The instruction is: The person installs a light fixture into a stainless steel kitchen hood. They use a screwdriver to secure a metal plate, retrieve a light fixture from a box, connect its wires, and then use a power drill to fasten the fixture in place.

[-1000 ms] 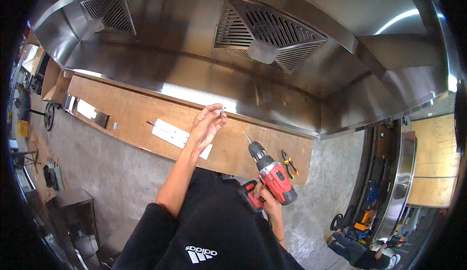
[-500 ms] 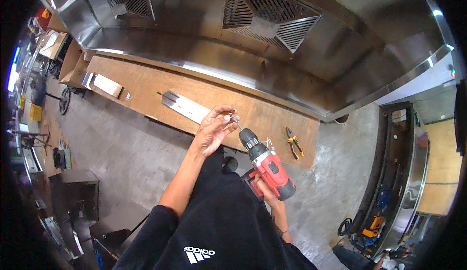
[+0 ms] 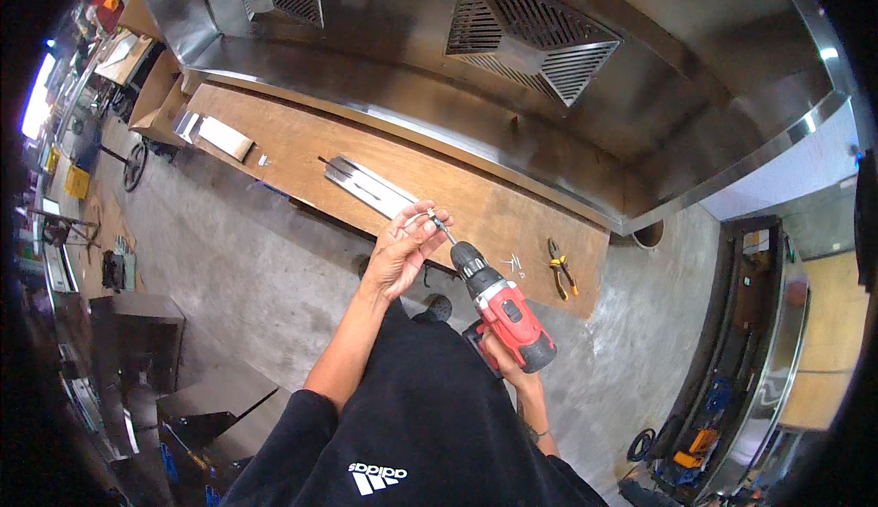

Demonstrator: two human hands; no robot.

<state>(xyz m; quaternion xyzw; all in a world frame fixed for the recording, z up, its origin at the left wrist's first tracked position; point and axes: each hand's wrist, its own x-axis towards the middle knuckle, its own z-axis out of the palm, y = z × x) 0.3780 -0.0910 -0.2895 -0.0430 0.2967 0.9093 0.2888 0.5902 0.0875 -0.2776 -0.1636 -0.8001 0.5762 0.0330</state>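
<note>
My right hand [image 3: 512,365] is wrapped round the handle of a red and black cordless drill [image 3: 512,315], whose chuck points up and left. A thin metal bit [image 3: 448,234] sticks out of the chuck. At the bit's tip, the thumb and fingers of my left hand [image 3: 405,253] are pinched together. A small bluish, shiny piece shows between them, too small to name. Just beyond that hand lies a long pale metal strip [image 3: 366,187] with slots, on the wooden board [image 3: 293,146].
Right of the drill are several loose screw-like pieces [image 3: 515,265] and yellow-black pliers [image 3: 560,269]. A white-topped block [image 3: 222,137] lies at the board's left end, with small fittings [image 3: 263,160] near it. A large stainless steel hood [image 3: 393,114] runs along the far side.
The view has shifted slightly, so the board and hood appear lower right or higher. Both hands keep nearly the same pose, the left still pinching at the bit's tip.
</note>
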